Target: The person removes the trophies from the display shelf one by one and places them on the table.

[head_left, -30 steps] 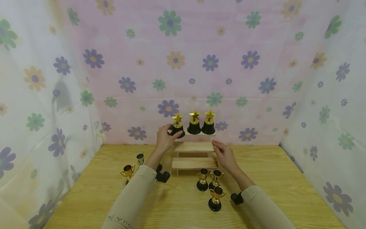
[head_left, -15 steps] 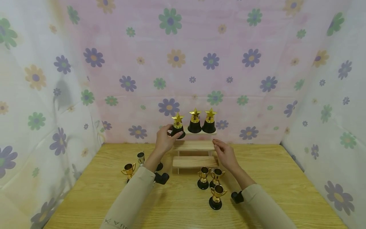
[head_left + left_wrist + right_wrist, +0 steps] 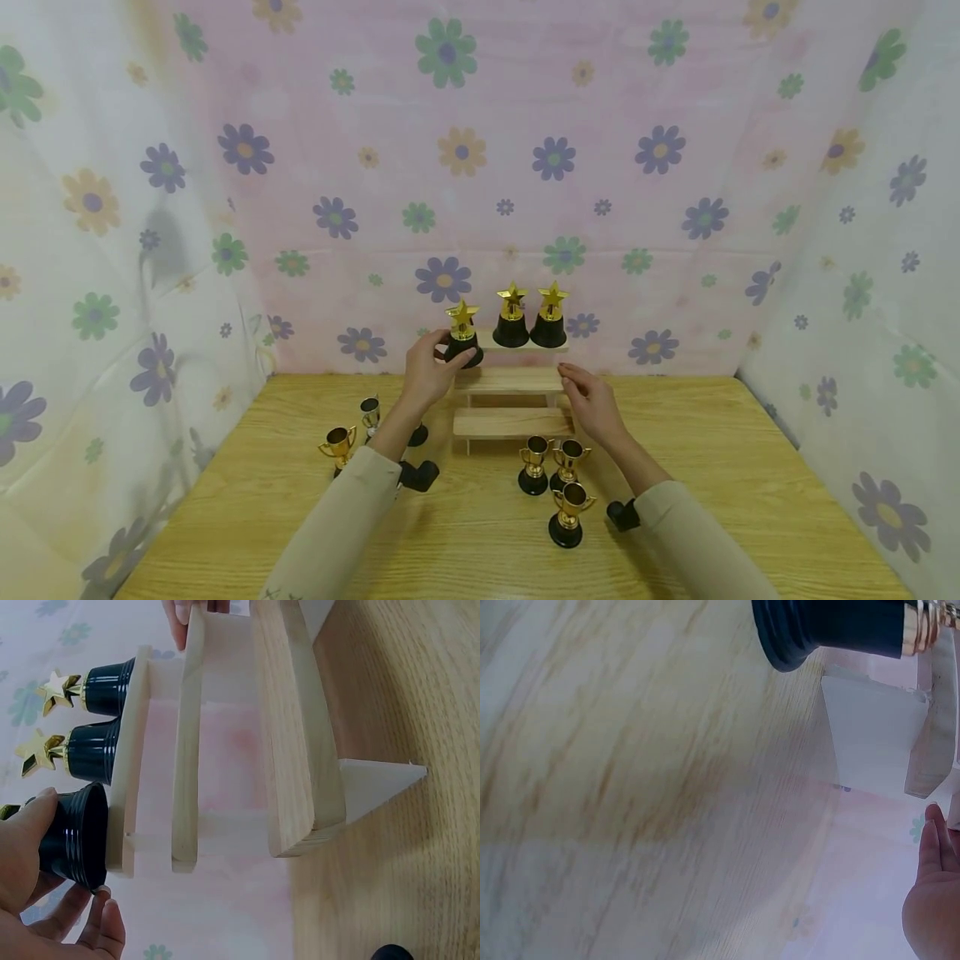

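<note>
My left hand (image 3: 427,379) holds a star trophy (image 3: 462,325) with a gold star and black base, thumb and fingers round the base. In the left wrist view this base (image 3: 71,836) is beside the left end of the top shelf (image 3: 127,780); whether they touch is unclear. Two more star trophies (image 3: 512,321) (image 3: 550,321) stand upright further right on that shelf. My right hand (image 3: 596,408) grips the right end of the wooden tiered stand's middle step (image 3: 506,381), with fingers (image 3: 178,626) above and below the board in the left wrist view.
Gold cup trophies (image 3: 533,467) stand in front of the stand's lowest step (image 3: 512,423). Left of it are another gold cup (image 3: 339,446) and a silver cup (image 3: 371,412), partly behind my left arm. A flowered cloth (image 3: 480,208) hangs behind the table (image 3: 675,442).
My left hand has moved slightly left and down with the star trophy, away from the other two. The right hand stays at the middle step.
</note>
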`<state>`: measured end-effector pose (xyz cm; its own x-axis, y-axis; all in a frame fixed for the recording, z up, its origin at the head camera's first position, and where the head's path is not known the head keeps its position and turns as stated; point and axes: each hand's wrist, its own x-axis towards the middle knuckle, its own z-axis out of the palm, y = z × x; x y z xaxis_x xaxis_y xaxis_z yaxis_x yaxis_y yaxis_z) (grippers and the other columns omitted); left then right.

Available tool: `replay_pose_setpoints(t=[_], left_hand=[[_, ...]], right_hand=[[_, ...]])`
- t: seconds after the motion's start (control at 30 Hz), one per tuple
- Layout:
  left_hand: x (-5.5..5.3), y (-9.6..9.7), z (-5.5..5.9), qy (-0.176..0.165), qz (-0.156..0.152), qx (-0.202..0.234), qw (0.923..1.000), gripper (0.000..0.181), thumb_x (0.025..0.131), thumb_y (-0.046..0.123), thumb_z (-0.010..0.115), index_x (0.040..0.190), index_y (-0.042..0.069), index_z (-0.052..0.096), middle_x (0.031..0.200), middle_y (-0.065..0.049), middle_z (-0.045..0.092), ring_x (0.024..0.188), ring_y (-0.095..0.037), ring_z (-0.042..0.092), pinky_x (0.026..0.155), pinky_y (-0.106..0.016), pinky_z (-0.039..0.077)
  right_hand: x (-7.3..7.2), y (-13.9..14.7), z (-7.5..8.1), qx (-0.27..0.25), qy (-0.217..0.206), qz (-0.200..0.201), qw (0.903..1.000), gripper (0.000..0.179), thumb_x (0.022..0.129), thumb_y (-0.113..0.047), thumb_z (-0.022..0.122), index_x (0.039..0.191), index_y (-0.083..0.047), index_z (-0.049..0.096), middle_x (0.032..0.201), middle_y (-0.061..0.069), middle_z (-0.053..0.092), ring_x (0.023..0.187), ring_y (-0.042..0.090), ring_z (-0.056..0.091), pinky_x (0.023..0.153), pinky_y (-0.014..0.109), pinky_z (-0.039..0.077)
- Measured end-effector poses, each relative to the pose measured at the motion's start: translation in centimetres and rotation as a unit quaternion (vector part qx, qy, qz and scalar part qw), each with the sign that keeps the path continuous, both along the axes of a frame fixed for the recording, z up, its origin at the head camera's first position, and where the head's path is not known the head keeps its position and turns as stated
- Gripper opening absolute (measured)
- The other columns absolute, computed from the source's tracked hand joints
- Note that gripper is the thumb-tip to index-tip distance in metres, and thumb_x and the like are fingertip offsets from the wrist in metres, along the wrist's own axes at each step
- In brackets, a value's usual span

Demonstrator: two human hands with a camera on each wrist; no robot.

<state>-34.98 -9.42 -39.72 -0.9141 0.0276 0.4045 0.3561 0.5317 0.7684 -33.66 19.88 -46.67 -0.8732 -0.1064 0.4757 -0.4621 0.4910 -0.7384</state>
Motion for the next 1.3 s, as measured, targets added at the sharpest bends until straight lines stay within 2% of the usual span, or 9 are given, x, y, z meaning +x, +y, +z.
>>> replay_pose_setpoints(t=[0.23,0.4,0.6,0.73,1.0,1.17,1.3], left_hand=[[0.7,-0.3,-0.1,0.016,-0.014,0.011,0.9997,0.049,0.094,0.028,0.077,0.133,0.002,0.064,0.121,-0.017,0.064,0.113,-0.032,0.058,0.096,-0.048,0.050],[1.1,-0.5,-0.2,0.026,-0.021,0.004,0.9994,0.047,0.094,0.027,0.077,0.132,0.002,0.065,0.119,-0.016,0.065,0.112,-0.032,0.059,0.094,-0.049,0.051],[1.5,-0.7,-0.4,0.030,-0.020,0.002,0.9993,0.046,0.094,0.027,0.077,0.132,0.003,0.066,0.118,-0.015,0.065,0.112,-0.031,0.059,0.093,-0.045,0.051],[1.8,-0.7,-0.5,0.030,-0.021,-0.001,0.9993,0.046,0.093,0.027,0.078,0.132,0.004,0.066,0.119,-0.015,0.065,0.112,-0.031,0.060,0.094,-0.047,0.051],[2.8,-0.7,-0.7,0.022,-0.021,-0.008,0.9995,0.055,0.093,0.029,0.078,0.137,0.002,0.062,0.123,-0.016,0.065,0.108,-0.032,0.060,0.090,-0.047,0.052],[3.4,-0.8,-0.9,-0.002,-0.026,-0.014,0.9996,0.060,0.094,0.033,0.077,0.143,0.005,0.058,0.132,-0.014,0.062,0.106,-0.030,0.059,0.087,-0.045,0.052],[3.9,-0.9,-1.2,-0.008,-0.031,-0.013,0.9994,0.056,0.094,0.033,0.077,0.142,0.007,0.060,0.130,-0.012,0.063,0.104,-0.029,0.059,0.085,-0.044,0.052]], right_hand=[[-0.2,0.0,-0.1,0.001,0.006,-0.002,1.0000,0.033,0.106,-0.008,0.054,0.135,0.008,0.062,0.144,0.021,0.057,0.129,0.040,0.058,0.099,0.054,0.051],[-0.4,0.1,-0.3,0.000,0.012,-0.002,0.9999,0.033,0.106,-0.007,0.054,0.134,0.008,0.062,0.143,0.025,0.057,0.129,0.040,0.058,0.099,0.054,0.051],[-0.5,0.2,-0.4,0.000,0.011,-0.001,0.9999,0.034,0.106,-0.009,0.054,0.135,0.007,0.062,0.144,0.024,0.056,0.130,0.040,0.057,0.100,0.054,0.050],[-0.4,0.2,-0.3,0.002,0.010,-0.003,0.9999,0.034,0.106,-0.009,0.054,0.135,0.005,0.063,0.144,0.023,0.057,0.130,0.039,0.057,0.100,0.054,0.050],[-0.3,0.1,-0.3,0.001,0.007,-0.002,1.0000,0.034,0.106,-0.009,0.054,0.135,0.006,0.062,0.145,0.022,0.057,0.130,0.039,0.057,0.100,0.053,0.051],[-0.4,0.2,-0.3,0.003,0.013,-0.003,0.9999,0.034,0.106,-0.008,0.054,0.135,0.007,0.062,0.144,0.023,0.057,0.128,0.039,0.058,0.099,0.053,0.052],[-0.4,0.2,-0.3,-0.001,0.008,-0.001,1.0000,0.033,0.106,-0.007,0.055,0.135,0.006,0.063,0.144,0.023,0.057,0.129,0.038,0.058,0.099,0.052,0.051]])
